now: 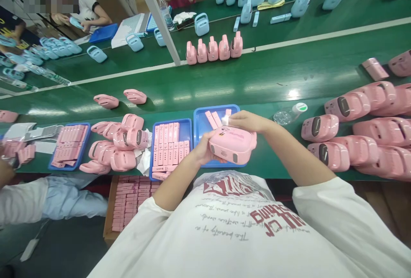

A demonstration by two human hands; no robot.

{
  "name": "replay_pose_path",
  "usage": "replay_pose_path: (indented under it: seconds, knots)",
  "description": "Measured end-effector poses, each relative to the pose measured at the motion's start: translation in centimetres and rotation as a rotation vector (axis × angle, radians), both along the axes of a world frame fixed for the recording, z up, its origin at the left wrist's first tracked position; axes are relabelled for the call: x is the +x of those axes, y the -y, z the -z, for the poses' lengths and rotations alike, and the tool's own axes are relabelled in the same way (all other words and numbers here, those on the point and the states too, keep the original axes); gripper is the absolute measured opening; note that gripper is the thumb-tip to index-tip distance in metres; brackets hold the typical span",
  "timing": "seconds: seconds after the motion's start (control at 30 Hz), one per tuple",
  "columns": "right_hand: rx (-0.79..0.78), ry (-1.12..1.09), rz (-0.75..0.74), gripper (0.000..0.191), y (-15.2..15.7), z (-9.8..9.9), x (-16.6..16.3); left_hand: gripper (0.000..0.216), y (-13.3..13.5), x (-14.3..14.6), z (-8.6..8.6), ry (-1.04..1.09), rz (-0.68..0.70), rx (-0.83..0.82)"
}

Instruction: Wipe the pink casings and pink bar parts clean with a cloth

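Note:
My left hand (203,150) is wrapped around the left end of a rounded pink plastic case (233,145), held tilted above the front of the bench. The case has a printed pattern on its upper face and grey patches along its near side. Over its far edge, my right hand (246,120) pinches a small white tissue (225,120); some of its fingers are hidden. Beneath and behind the case lies a blue tray (199,117) with a few slim pink pieces (212,119). Just left, another blue tray (189,130) holds rows of slim pink pieces.
More pink cases (358,147) crowd the right, with others (120,145) piled at left beside crumpled tissues (145,158). A clear bottle (287,114) lies to the right. Below stands a carton (109,222) of pink pieces. Co-workers handle blue cases across the green bench (276,85).

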State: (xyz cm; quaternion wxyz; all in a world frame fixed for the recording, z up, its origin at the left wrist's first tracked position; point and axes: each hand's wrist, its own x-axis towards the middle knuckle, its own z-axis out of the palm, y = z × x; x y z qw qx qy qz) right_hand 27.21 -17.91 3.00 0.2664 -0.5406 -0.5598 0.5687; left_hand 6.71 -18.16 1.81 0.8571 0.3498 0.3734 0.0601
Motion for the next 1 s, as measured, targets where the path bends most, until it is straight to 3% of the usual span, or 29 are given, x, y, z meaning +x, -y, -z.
replay_pose_path:
  seconds: [0.1, 0.2, 0.33, 0.43, 0.53, 0.63, 0.73, 0.9, 1.0]
  knots:
    - [-0.041, -0.355, 0.359, 0.037, 0.4, 1.4, 0.1, 0.072, -0.2, 0.1, -0.4, 0.072, -0.108, -0.099]
    - [0.088, -0.537, 0.668, 0.042, 1.0, 2.8, -0.4, 0.07, -0.4, 0.4, -0.9, 0.125, -0.212, -0.203]
    - [0.301, -0.572, 0.823, 0.048, 2.3, 3.4, -1.9, 0.068, -0.5, 1.1, -1.4, 0.116, -0.389, -0.266]
    - [0.455, -0.424, 0.774, 0.045, 3.7, 2.9, -3.1, 0.063, -0.4, 1.7, -1.5, 0.077, -0.442, -0.28]
    - [0.69, -0.092, 0.685, 0.04, 4.7, 2.8, -4.3, 0.055, -0.1, 2.4, -1.6, 0.093, -0.509, -0.269]
    - [0.926, 0.237, 0.502, 0.032, 4.9, 4.1, -5.5, 0.046, 0.1, 3.3, -1.7, 0.134, -0.615, -0.254]
    - [1.024, 0.418, 0.279, 0.027, 4.5, 6.3, -6.6, 0.05, -0.1, 3.7, -1.6, 0.132, -0.644, -0.273]
    - [0.996, 0.36, -0.026, 0.031, 5.0, 8.7, -6.3, 0.059, -0.6, 3.0, 0.0, 0.128, -0.649, -0.218]
    - [0.656, 0.431, 0.003, 0.035, 5.7, 8.9, -4.8, 0.051, -0.7, 2.0, 1.5, 0.138, -0.709, -0.081]
